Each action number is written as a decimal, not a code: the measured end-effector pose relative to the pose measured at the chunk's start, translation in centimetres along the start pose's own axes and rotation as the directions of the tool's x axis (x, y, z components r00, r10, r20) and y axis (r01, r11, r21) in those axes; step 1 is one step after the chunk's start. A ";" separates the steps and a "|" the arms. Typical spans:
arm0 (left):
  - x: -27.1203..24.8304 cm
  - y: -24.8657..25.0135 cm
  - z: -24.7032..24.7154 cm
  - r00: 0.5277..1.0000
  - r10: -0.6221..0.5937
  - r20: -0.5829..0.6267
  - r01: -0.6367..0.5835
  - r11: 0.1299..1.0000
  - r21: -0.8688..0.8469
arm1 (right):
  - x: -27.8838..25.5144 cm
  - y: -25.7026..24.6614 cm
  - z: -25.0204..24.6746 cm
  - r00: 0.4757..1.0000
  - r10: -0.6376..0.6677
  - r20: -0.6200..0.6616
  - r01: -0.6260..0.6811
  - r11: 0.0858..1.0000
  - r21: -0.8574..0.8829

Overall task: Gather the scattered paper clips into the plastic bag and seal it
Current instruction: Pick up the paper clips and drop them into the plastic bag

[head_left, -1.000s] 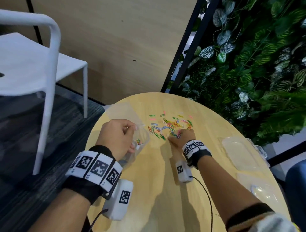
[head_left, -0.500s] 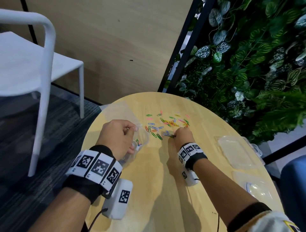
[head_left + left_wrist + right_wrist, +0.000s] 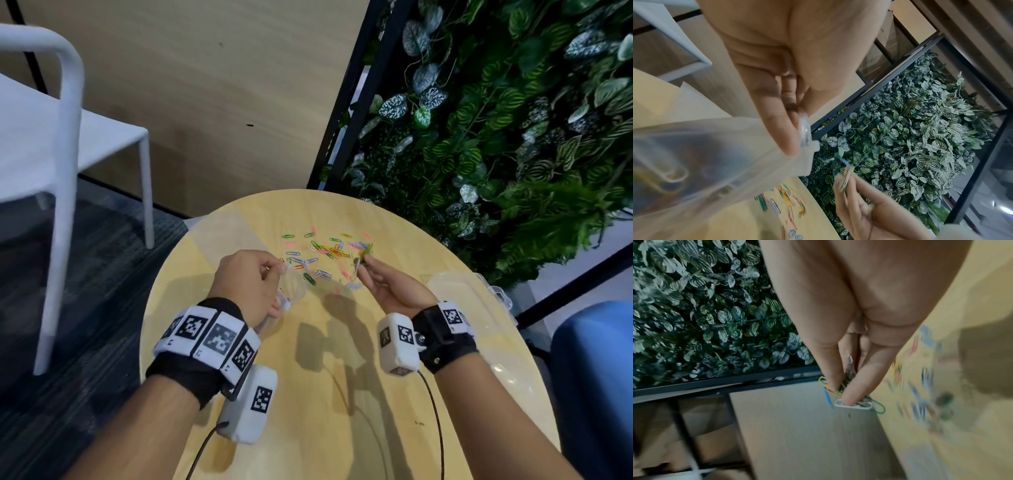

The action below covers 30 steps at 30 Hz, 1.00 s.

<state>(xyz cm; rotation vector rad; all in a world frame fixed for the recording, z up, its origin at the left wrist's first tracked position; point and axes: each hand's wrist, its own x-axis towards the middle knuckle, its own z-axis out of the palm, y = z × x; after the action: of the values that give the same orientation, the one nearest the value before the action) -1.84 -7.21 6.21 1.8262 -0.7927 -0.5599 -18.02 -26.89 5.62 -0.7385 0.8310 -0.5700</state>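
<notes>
My right hand (image 3: pixel 387 284) has its fingers (image 3: pixel 857 386) pinched together on a small bunch of paper clips (image 3: pixel 857 404), lifted off the table (image 3: pixel 329 394) beside the loose pile (image 3: pixel 325 251); thin coated wire, light and stiff, likely to slide out unless I clamp across their flat loops. My left hand (image 3: pixel 250 284) pinches the plastic bag (image 3: pixel 719 162) by its thicker zip strip at the mouth, just left of the pile, a few clips already inside. The film is clear, soft and limp, so I judge the mouth needs holding wide.
</notes>
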 end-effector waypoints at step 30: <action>0.9 -0.6 -2.4 0.994 -0.060 -0.091 0.054 0.997 -0.060 | 3.7 0.6 9.8 0.914 -0.115 0.389 0.405 0.305 -0.862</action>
<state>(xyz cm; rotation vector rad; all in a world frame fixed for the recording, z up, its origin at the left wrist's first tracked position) 0.64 -6.21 6.49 1.8125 -0.6574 -0.5258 -7.88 -25.64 8.05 -2.0525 0.7422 -0.1977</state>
